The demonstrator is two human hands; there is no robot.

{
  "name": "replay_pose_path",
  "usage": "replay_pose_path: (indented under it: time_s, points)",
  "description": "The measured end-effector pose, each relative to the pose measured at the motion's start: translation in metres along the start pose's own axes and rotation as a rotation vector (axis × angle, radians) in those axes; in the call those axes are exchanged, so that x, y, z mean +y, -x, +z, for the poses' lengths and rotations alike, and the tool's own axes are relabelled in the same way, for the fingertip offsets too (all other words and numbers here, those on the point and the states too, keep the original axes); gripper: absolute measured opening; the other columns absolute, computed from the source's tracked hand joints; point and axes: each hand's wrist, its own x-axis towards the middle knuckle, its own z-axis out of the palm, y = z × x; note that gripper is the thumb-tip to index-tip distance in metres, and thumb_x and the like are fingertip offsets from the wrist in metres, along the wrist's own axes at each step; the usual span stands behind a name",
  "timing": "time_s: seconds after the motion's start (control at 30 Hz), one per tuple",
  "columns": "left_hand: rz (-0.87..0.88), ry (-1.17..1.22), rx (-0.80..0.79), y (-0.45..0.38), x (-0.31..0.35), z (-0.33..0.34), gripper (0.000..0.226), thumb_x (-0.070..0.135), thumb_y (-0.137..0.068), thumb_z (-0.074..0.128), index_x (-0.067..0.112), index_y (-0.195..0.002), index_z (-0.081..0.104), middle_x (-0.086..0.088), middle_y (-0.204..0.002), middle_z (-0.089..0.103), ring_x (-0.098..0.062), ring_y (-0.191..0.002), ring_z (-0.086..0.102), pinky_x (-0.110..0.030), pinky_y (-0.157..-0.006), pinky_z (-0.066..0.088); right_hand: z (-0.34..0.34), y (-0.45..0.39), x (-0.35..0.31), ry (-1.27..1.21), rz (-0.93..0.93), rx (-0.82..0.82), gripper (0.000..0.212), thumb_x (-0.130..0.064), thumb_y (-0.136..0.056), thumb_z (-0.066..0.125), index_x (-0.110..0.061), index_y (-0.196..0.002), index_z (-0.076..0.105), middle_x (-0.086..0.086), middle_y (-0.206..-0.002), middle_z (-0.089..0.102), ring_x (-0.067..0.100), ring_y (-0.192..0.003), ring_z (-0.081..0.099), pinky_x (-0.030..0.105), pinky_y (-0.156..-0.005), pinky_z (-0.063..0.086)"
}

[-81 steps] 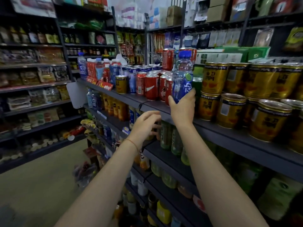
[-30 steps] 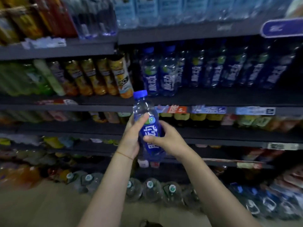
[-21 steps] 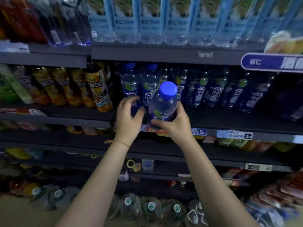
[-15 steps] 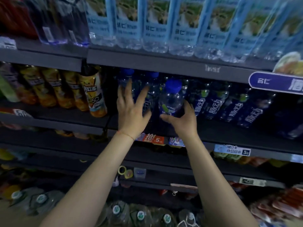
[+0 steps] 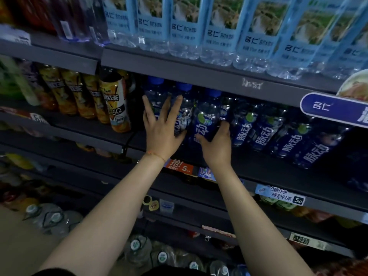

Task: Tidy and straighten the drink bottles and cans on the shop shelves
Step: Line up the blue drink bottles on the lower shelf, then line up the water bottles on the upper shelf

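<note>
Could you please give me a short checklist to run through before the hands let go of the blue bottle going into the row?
1. Blue bottle stands in the row of matching bottles: ok.
2. Right hand grips its lower part: ok.
3. Left hand lies open against the neighbouring bottle, steadying it: ok.
4. Label faces forward: ok.
5. Base flat on the shelf: cannot tell, the right hand hides it.
6. Bottle upright: cannot tell, the wide lens tilts everything.
</note>
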Motion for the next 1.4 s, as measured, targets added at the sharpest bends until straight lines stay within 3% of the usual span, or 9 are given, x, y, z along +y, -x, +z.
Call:
replay_pose_path:
  time_s: [0.4, 0.6, 0.7, 0.77, 0.83, 0.93, 1.03, 1.13, 1.4]
  points:
    - [-0.042, -0.022, -0.042, 0.001, 0.007, -0.005, 0.099, 0.042, -0.083, 0.07, 0.035, -0.155, 0.001, -0.011, -0.16, 0.028, -0.052, -0.147, -0.008, -0.067, -0.113, 0.022, -0.001, 0.007, -0.003, 0.017, -0.078, 0.023, 0.074, -0.024, -0.089, 0.074, -0.007, -0.145, 0.029, 0.017, -0.153, 0.035, 0.027, -0.128, 0.052, 0.022, -0.08, 0.043]
    - [-0.154, -0.078, -0.078, 0.016, 0.038, -0.029, 0.095, 0.038, -0.084, 0.067, 0.034, -0.157, 0.006, -0.016, -0.165, -0.004, -0.049, -0.148, -0.005, -0.066, -0.115, 0.016, -0.02, 0.017, -0.004, -0.004, -0.084, -0.15, 0.077, -0.019, -0.098, 0.06, -0.01, -0.158, 0.012, 0.015, -0.157, 0.029, 0.027, -0.136, 0.042, 0.018, -0.088, 0.034]
    - [-0.202, -0.032, -0.104, 0.045, 0.053, -0.045, 0.081, 0.034, -0.087, 0.064, 0.029, -0.155, 0.021, -0.015, -0.16, 0.02, -0.041, -0.146, 0.023, -0.055, -0.11, 0.034, -0.031, 0.032, -0.008, -0.07, -0.055, -0.096, 0.072, -0.02, -0.096, 0.061, -0.009, -0.154, 0.021, 0.016, -0.147, 0.034, 0.03, -0.131, 0.042, 0.028, -0.091, 0.04]
    - [-0.284, 0.027, -0.114, 0.072, 0.051, -0.057, 0.051, 0.031, -0.091, 0.058, 0.023, -0.141, 0.048, -0.01, -0.14, 0.05, -0.031, -0.124, 0.052, -0.043, -0.092, 0.049, -0.034, 0.05, -0.008, -0.171, -0.146, 0.007, 0.057, -0.013, -0.093, 0.061, -0.006, -0.144, 0.036, 0.015, -0.133, 0.042, 0.025, -0.115, 0.048, 0.025, -0.083, 0.038]
    - [-0.387, 0.034, -0.102, 0.1, 0.042, -0.071, 0.028, 0.029, -0.093, 0.057, 0.021, -0.118, 0.067, -0.004, -0.111, 0.069, -0.026, -0.097, 0.065, -0.038, -0.073, 0.054, -0.031, 0.07, -0.008, -0.268, -0.273, 0.04, 0.039, -0.009, -0.092, 0.057, -0.006, -0.13, 0.049, 0.007, -0.12, 0.046, 0.016, -0.101, 0.051, 0.022, -0.078, 0.039]
    - [-0.533, 0.029, -0.156, 0.139, 0.029, -0.096, 0.019, 0.03, -0.094, 0.058, 0.023, -0.103, 0.073, 0.004, -0.088, 0.07, -0.021, -0.085, 0.066, -0.035, -0.068, 0.054, -0.015, 0.1, -0.012, -0.364, -0.382, -0.127, 0.018, -0.008, -0.093, 0.052, -0.01, -0.109, 0.059, 0.001, -0.103, 0.057, 0.005, -0.087, 0.052, 0.013, -0.073, 0.04]
    - [-0.624, 0.055, -0.238, 0.169, 0.007, -0.119, 0.019, 0.033, -0.095, 0.055, 0.027, -0.101, 0.072, 0.012, -0.08, 0.062, -0.017, -0.082, 0.065, -0.035, -0.07, 0.055, 0.017, 0.126, -0.019, -0.345, -0.418, -0.425, 0.012, -0.011, -0.093, 0.052, -0.015, -0.097, 0.063, -0.002, -0.087, 0.064, 0.013, -0.08, 0.059, 0.027, -0.07, 0.044]
    - [-0.707, 0.081, -0.26, 0.192, -0.029, -0.142, 0.019, 0.035, -0.097, 0.053, 0.03, -0.095, 0.071, 0.016, -0.073, 0.063, -0.012, -0.072, 0.064, -0.038, -0.068, 0.057, 0.054, 0.152, -0.035, -0.228, -0.44, -0.7, 0.012, -0.015, -0.095, 0.054, -0.021, -0.094, 0.063, -0.011, -0.081, 0.062, 0.01, -0.079, 0.059, 0.026, -0.068, 0.042]
    - [-0.882, 0.228, -0.127, 0.253, -0.187, -0.22, 0.018, 0.032, -0.095, 0.056, 0.026, -0.091, 0.073, 0.009, -0.072, 0.067, -0.015, -0.072, 0.065, -0.044, -0.07, 0.057, 0.195, 0.24, -0.123, -0.017, -0.502, -0.987, 0.012, -0.022, -0.1, 0.052, -0.021, -0.095, 0.063, -0.005, -0.081, 0.063, 0.013, -0.075, 0.059, 0.03, -0.065, 0.043]
